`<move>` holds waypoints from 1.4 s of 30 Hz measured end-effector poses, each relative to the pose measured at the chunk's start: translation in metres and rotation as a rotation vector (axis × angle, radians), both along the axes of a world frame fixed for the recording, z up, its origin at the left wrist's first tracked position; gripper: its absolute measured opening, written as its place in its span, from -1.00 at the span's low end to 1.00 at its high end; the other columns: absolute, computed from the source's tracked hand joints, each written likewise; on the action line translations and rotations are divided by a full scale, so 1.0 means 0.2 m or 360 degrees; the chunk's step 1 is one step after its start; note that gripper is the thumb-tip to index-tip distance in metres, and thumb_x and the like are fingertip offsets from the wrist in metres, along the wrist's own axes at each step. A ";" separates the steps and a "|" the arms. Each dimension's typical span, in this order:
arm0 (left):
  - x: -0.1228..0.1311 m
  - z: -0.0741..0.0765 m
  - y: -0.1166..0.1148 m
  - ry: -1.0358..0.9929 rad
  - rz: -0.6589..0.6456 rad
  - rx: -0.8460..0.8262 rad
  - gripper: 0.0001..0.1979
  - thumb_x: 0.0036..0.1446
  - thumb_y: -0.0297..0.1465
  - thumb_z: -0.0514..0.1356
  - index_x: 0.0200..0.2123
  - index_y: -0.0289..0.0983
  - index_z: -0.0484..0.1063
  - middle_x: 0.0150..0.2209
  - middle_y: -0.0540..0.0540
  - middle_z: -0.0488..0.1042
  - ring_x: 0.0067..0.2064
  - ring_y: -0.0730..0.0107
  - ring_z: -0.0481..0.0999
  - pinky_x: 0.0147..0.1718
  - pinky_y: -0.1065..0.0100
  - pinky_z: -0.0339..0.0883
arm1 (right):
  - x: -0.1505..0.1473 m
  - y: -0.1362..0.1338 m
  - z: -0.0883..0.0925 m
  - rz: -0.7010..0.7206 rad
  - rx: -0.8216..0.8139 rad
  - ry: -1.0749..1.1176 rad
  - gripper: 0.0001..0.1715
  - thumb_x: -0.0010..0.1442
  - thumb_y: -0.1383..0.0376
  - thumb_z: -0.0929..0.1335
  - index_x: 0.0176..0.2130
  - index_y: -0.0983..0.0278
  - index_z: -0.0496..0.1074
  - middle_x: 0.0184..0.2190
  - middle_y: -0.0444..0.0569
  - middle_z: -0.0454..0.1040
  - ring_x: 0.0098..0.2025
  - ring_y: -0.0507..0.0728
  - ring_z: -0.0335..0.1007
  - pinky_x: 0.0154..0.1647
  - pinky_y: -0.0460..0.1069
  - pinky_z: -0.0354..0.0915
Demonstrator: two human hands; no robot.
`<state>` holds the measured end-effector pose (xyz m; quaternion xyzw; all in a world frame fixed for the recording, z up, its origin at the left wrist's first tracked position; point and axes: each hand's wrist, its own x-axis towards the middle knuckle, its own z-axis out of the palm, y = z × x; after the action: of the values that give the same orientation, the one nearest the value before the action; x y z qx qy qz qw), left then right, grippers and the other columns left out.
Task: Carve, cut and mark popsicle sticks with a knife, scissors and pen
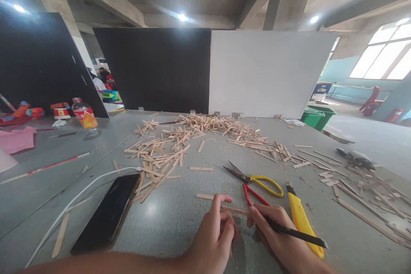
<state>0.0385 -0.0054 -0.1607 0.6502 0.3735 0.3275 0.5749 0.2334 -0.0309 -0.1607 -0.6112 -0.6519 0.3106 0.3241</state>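
Note:
My left hand (213, 233) is closed, with its fingers curled around one end of a short flat wooden stick (236, 210). My right hand (279, 231) grips a black pen (298, 234) whose back end points right; its tip is hidden. The thumb and fingers of that hand also meet the stick's other end. Another wooden stick (204, 196) lies just beyond my left hand. Beyond my right hand are scissors (247, 178) with one yellow and one red handle. Beside it on the right lies a yellow utility knife (302, 218).
A loose heap of wooden sticks (208, 126) spreads across the grey table (173, 227). On the left lies a phone (107, 212) with a white cable (73, 201), and farther back stands a plastic bottle (85, 115). Black (157, 68) and white (269, 72) panels close the far edge.

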 end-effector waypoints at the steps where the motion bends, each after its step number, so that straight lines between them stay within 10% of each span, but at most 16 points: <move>1: 0.00 0.00 0.00 0.0003 0.0004 0.0001 -0.72 0.38 -0.33 0.01 0.10 -0.26 0.13 -0.44 0.08 0.35 -0.57 0.49 0.24 -0.53 0.40 0.17 | 0.00 0.00 0.00 -0.0024 0.0002 -0.0012 -0.27 0.41 -0.21 0.14 -0.40 0.19 0.54 -0.58 -0.11 0.29 -0.54 0.11 0.19 -0.58 -0.05 0.13; 42: -0.01 -0.04 0.02 -0.0001 -0.0032 0.0071 -0.78 0.39 -0.43 0.00 0.07 -0.24 0.15 -0.44 0.08 0.33 -0.54 0.48 0.27 -0.49 0.40 0.16 | -0.02 -0.01 -0.03 -0.0151 0.0112 0.0041 -0.20 0.30 -0.34 0.18 -0.39 0.18 0.62 -0.50 0.00 0.53 -0.47 0.18 0.46 -0.41 0.00 0.41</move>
<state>0.0369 -0.0023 -0.1681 0.6665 0.3592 0.3302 0.5636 0.2298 -0.0320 -0.1661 -0.6256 -0.6285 0.2797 0.3679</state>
